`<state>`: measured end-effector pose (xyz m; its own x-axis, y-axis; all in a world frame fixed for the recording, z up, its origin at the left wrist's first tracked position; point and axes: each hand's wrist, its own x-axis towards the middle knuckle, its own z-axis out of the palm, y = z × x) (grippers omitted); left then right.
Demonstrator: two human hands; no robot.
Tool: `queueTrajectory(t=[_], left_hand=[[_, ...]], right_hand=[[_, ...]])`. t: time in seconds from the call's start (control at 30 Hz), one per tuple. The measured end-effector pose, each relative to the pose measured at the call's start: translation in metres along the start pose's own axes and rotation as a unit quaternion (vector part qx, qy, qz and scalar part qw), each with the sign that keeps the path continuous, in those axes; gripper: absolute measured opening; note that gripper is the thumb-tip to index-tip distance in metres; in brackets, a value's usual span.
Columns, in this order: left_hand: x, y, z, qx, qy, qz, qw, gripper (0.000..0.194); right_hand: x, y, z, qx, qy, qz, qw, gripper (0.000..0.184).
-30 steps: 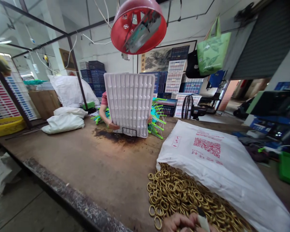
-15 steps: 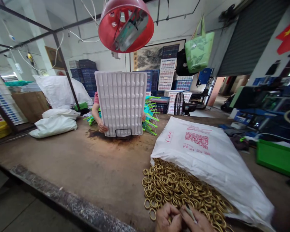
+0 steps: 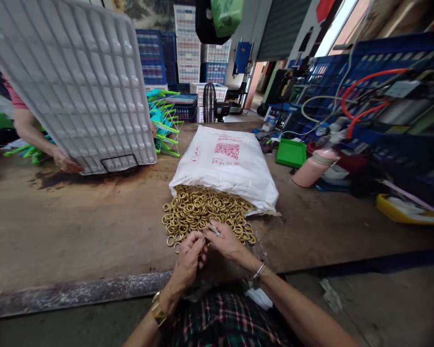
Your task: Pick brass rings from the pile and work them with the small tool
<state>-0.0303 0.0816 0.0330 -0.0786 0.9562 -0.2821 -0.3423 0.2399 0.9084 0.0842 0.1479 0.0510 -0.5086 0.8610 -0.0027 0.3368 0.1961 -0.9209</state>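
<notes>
My left hand (image 3: 191,253) is closed, fingertips pinched together at the near edge of a heap of brass-coloured rings (image 3: 198,207). What it pinches is too small and hidden to make out. My right hand (image 3: 224,242) is closed around a small slim metal tool (image 3: 214,229), whose kind I cannot tell. Its fingertips meet those of my left hand, just over the rings. The rings spill from the open mouth of a white woven sack (image 3: 235,173) with red print, lying on the brown table (image 3: 104,241).
Across the table, a person's hand (image 3: 68,163) holds up a large white moulded tray (image 3: 90,96). Right of the sack are a green tray (image 3: 291,153), a pink bottle (image 3: 316,168) and a yellow tray (image 3: 401,212). Stacked crates (image 3: 188,43) and a fan (image 3: 210,102) stand behind.
The view has swung right and down, so both my forearms and the table's right side now show. My hands stay together at the rings; the tool remains in my right hand.
</notes>
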Motion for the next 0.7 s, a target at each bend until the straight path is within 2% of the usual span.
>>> queueTrajectory(t=[0.17, 0.27, 0.43, 0.57, 0.7], left_hand=[[0.000, 0.000, 0.003, -0.021, -0.004, 0.000, 1.000, 0.030], [0.000, 0.001, 0.004, -0.035, 0.007, 0.002, 0.999, 0.031], [0.001, 0.003, 0.005, -0.050, 0.020, -0.007, 0.999, 0.033], [0.003, 0.003, 0.004, -0.059, 0.022, -0.007, 0.998, 0.034], [0.003, 0.004, 0.005, -0.063, 0.021, -0.010, 0.998, 0.034]], right_hand=[[0.000, 0.001, -0.002, 0.005, 0.011, -0.001, 1.000, 0.023], [-0.002, 0.004, -0.005, -0.088, 0.036, -0.024, 0.995, 0.021], [-0.011, 0.007, -0.004, -0.300, -0.010, -0.088, 0.950, 0.016], [-0.013, 0.004, -0.001, -0.371, -0.024, -0.073, 0.925, 0.017], [-0.011, 0.002, -0.002, -0.398, -0.021, -0.060, 0.915, 0.020]])
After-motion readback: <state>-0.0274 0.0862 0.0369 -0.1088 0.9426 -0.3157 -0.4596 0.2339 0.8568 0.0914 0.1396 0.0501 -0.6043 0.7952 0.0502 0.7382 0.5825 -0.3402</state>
